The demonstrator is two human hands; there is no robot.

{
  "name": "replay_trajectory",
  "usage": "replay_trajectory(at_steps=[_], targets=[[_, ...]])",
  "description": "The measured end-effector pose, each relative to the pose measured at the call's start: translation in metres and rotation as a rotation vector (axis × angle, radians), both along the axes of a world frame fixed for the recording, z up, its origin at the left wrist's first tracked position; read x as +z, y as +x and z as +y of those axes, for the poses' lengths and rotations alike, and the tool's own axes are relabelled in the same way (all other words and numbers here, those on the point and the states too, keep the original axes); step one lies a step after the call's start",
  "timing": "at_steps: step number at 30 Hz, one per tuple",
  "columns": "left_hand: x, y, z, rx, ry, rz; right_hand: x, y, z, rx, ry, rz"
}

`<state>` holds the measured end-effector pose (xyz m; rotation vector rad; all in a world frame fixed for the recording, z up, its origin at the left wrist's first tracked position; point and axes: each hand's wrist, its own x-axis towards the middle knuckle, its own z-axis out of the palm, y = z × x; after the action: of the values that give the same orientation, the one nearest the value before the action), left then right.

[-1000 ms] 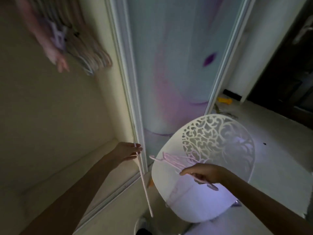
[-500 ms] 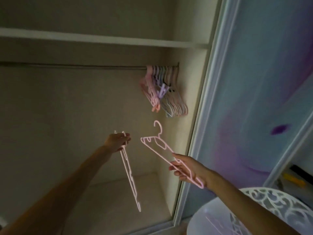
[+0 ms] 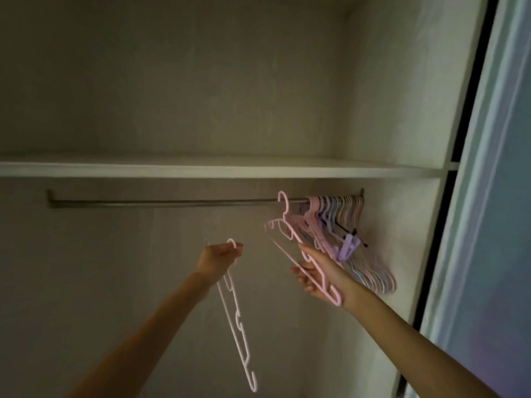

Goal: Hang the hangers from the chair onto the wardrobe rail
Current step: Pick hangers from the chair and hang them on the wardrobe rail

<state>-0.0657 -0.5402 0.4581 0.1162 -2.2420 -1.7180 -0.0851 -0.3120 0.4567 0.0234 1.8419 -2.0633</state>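
A metal wardrobe rail [image 3: 161,201] runs under a shelf. Several pastel hangers [image 3: 339,222] hang bunched at its right end. My right hand [image 3: 319,272] grips a pink hanger [image 3: 290,225] by its lower bar, and the hook sits at the rail just left of the bunch; whether it rests on the rail is unclear. My left hand [image 3: 219,257] holds a pale pink hanger [image 3: 237,320] near its hook, and that hanger dangles down below the rail. The chair is out of view.
A white shelf [image 3: 218,168] lies directly above the rail. The wardrobe's right side wall [image 3: 402,225] stands beside the bunched hangers. A sliding door [image 3: 494,196] with a pale blue and purple panel fills the right edge.
The view has tilted up from the chair to the rail. My right hand has lifted the pink hanger up to the rail. My left hand has risen a little with its hanger.
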Motion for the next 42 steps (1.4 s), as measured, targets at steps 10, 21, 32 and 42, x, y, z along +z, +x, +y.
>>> replay_trajectory(at_steps=[10,21,32,42], targets=[[-0.002,-0.059,-0.022,-0.012,-0.079,0.084,0.004,-0.089,-0.045,-0.147,0.085,0.050],[0.000,-0.097,-0.023,-0.065,-0.032,-0.049,-0.018,-0.137,-0.020,-0.061,0.303,0.037],[0.007,-0.113,-0.030,-0.014,-0.401,-0.061,0.066,-0.178,-0.058,-0.082,1.345,1.196],[0.008,-0.099,-0.025,0.075,-0.680,0.001,0.046,-0.236,0.017,-0.229,1.624,1.368]])
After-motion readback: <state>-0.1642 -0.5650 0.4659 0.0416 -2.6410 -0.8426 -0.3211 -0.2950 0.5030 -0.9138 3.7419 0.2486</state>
